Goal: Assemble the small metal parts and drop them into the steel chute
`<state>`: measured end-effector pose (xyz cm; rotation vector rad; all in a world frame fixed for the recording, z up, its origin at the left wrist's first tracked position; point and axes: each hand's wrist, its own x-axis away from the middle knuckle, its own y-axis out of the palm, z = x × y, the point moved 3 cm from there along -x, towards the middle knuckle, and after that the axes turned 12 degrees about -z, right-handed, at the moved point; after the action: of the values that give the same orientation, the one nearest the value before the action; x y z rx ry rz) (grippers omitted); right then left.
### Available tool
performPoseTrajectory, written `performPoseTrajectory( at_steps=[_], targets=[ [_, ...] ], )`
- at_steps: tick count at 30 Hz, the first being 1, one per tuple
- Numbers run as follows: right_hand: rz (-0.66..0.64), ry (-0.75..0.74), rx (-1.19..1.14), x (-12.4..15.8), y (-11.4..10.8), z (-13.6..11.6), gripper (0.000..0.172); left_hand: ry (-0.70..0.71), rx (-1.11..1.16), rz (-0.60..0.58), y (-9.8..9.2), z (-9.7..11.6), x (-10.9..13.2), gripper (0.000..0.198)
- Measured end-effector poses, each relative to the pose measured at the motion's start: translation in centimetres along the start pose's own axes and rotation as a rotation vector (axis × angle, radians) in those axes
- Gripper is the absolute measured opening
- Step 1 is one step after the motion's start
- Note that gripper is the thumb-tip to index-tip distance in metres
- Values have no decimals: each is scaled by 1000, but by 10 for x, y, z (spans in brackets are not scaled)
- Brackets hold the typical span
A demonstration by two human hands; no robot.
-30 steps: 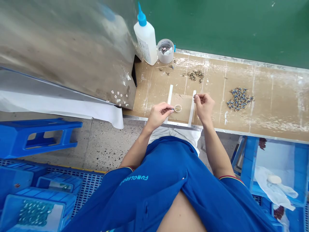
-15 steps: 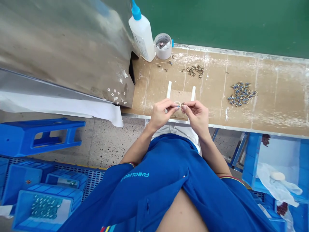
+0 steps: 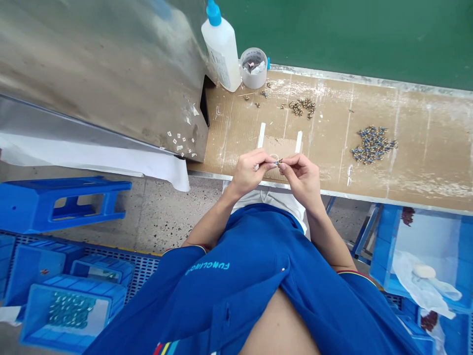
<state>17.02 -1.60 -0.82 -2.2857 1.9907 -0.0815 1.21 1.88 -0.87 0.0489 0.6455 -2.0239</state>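
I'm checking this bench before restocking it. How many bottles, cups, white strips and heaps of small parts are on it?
White squeeze bottle: 1
Clear plastic cup: 1
White strips: 2
Heaps of small parts: 2 (brass heap, blue-and-brass heap)
Total: 6

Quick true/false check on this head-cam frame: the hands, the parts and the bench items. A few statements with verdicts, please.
A small brass part sits between the fingertips of the left hand and the right hand. True.
The white squeeze bottle has a red tip. False: the tip is blue.
The clear plastic cup stands left of the bottle. False: it stands to the right of the bottle.
The heap of blue-and-brass parts lies to the right of the hands. True.
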Motion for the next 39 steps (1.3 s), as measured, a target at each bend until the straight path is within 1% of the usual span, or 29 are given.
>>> performPoseTrajectory(
  at_steps=[7,10,13,16,20,23,28,34,39],
  targets=[
    [-148,-73,42,-3,-4,-12,33,29,-49,-108,-10,15,0,16],
    [-176,-90,44,-3,-4,-14,33,24,-33,-105,-11,19,0,17],
    [-155,-97,53,-1,-1,-15,34,12,-17,-93,-9,20,3,19],
    [-132,-114,72,2,1,-17,33,31,3,-94,-10,20,5,19],
    [-159,-150,82,1,2,-23,29,31,20,-102,-15,20,6,19],
    [-165,-119,59,0,1,-25,26,8,24,-121,-21,22,5,18],
    [-113,-81,36,1,-1,-23,21,2,16,-114,-26,25,5,17],
    [-100,-102,70,3,2,-21,21,-12,26,-119,-23,24,5,21],
    [-118,-128,63,5,3,-23,20,-9,17,-134,-22,26,5,16]
  ],
)
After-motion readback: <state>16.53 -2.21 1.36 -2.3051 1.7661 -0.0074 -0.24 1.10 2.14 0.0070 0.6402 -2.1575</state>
